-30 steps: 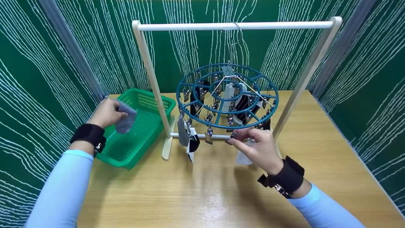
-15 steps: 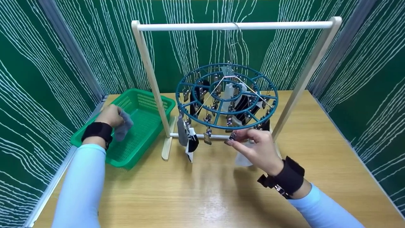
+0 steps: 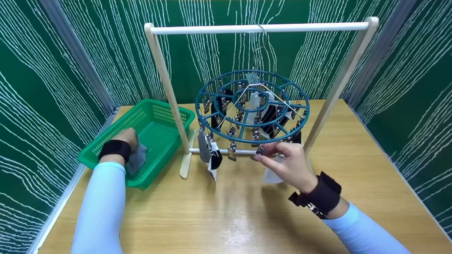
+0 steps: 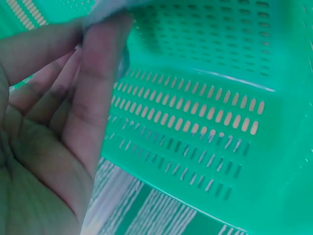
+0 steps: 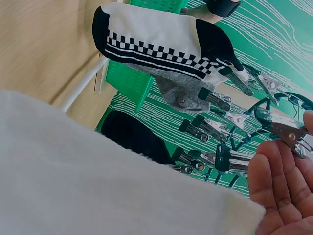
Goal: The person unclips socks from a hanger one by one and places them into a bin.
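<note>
- Grey sock (image 3: 136,160) sits low in the green basket (image 3: 160,112) at the table's (image 3: 226,218) left edge, pinched in the left hand (image 3: 128,138); the left wrist view shows the fingers (image 4: 93,98) curled with the cloth caught at their tips.
- Basket wall is right in front of that hand, slotted holes all over it.
- Right hand (image 3: 290,165) is up at the near rim of the teal round hanger (image 3: 253,106), thumb and forefinger pinching a metal clip (image 3: 260,150).
- White sock (image 3: 272,174) hangs under that clip, behind the hand; it fills the lower part of the right wrist view.
- Checked black-and-white sock (image 3: 214,160) and another grey one (image 3: 203,146) hang from clips on the hanger's left side, well apart from the right hand.
- Hanger hooks over a white rail (image 3: 257,28) on a wooden frame standing on the table beside the basket.
</note>
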Tool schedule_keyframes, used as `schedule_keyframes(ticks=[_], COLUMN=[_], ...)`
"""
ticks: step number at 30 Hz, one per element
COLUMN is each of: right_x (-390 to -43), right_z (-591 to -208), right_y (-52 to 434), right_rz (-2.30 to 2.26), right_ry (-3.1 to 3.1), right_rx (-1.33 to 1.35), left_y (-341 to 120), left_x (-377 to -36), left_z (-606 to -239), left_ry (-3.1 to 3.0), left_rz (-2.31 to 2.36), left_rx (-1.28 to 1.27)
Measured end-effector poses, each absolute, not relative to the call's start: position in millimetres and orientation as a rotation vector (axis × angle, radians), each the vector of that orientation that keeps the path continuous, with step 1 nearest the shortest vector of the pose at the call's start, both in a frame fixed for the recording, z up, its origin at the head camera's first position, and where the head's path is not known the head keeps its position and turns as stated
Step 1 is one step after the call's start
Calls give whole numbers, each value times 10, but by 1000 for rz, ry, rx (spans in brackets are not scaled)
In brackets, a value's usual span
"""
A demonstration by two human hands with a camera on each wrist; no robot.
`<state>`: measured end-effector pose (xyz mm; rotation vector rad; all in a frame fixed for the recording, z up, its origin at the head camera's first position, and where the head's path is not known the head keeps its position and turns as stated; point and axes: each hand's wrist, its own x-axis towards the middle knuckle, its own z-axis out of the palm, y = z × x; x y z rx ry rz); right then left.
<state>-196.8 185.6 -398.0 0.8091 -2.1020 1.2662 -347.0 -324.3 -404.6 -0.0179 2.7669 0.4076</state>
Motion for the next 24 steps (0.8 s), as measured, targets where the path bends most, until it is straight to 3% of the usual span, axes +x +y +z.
schedule_keyframes(ticks=[11,24], right_x=[-1976,-1980], right_z=[-3975,-3996], right_y=[1854,1888], right_rz=[1276,1283], right_ry=[-2117,-2123], right_rx=[797,797], left_y=[-2811,-2695], left_x=[-3252,-3140], left_z=[-3989,-4007], left_ry=[2705,2550], left_rz=[464,302], left_rx=[36,5])
